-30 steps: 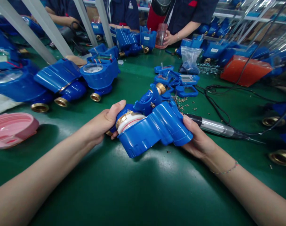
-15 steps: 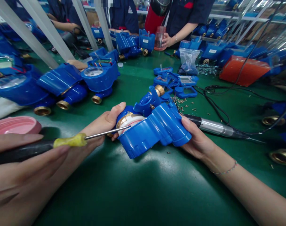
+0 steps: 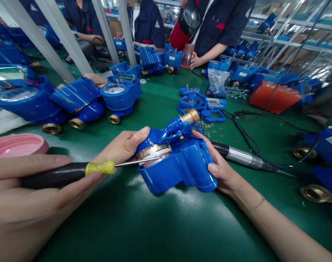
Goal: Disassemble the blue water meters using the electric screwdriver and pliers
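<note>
I hold a blue water meter [image 3: 182,163] tilted just above the green table, its brass ring and white insert facing left. My left hand [image 3: 122,147] grips its left end, thumb on the blue body. My right hand [image 3: 222,171] is wrapped round the right side of the housing. A third hand [image 3: 24,203], another person's, reaches in from the lower left, close to the camera. It holds a screwdriver [image 3: 73,173] with a black and yellow handle. The thin shaft lies across the meter's white insert.
An electric screwdriver [image 3: 242,158] with black cables lies right of the meter. Loose screws [image 3: 212,127] and blue covers [image 3: 204,103] lie behind. A row of blue meters [image 3: 81,98] and a pink dish [image 3: 15,145] are at left. An orange box [image 3: 272,96] stands far right; people work across the table.
Another person's hand with a screwdriver came in from the left and its tip reached the meter's white insert. I turned the meter a little more upright; my right hand shifted up its side.
</note>
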Tool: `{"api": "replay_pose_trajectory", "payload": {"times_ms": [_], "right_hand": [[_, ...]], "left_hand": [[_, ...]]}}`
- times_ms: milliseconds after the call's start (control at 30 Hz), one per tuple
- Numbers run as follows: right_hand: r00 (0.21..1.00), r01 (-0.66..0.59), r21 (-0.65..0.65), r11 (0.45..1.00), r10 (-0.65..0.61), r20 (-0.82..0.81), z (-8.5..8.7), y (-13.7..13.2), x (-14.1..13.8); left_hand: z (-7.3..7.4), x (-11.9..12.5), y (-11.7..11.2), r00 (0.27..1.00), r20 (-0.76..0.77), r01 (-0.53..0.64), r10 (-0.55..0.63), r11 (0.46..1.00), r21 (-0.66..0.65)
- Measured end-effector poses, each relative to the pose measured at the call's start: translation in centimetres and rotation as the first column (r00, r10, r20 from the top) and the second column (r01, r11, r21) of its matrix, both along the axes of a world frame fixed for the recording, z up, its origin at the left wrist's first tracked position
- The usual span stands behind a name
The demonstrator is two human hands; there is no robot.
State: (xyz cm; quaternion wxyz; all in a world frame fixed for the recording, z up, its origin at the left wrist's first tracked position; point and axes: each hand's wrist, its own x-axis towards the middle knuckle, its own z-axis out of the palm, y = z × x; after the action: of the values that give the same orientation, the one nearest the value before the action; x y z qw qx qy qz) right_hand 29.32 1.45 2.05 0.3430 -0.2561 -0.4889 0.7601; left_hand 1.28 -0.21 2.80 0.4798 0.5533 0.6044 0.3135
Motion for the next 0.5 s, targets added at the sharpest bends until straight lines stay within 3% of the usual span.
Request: {"api": "replay_pose_trajectory", "payload": {"times_ms": [100,300,500], "right_hand": [[0.999,-0.015,0.050,0.999,0.013,0.033,-0.2,0.1,0.1],[0.997,-0.078,0.208,0.975,0.072,0.036,-1.8,0.7,0.4],[0.989,-0.111,0.235,0.966,0.084,0.122,-1.7,0.8,0.4]], "left_hand": [[0.8,-0.1,-0.1,0.999,0.043,-0.003,0.002,1.000,0.006],[2.8,-0.4,-0.5,0.982,-0.187,0.076,-0.034,0.972,0.221],[2.9,-0.5,-1.0,0.960,-0.279,0.078,0.006,0.955,0.286]]}}
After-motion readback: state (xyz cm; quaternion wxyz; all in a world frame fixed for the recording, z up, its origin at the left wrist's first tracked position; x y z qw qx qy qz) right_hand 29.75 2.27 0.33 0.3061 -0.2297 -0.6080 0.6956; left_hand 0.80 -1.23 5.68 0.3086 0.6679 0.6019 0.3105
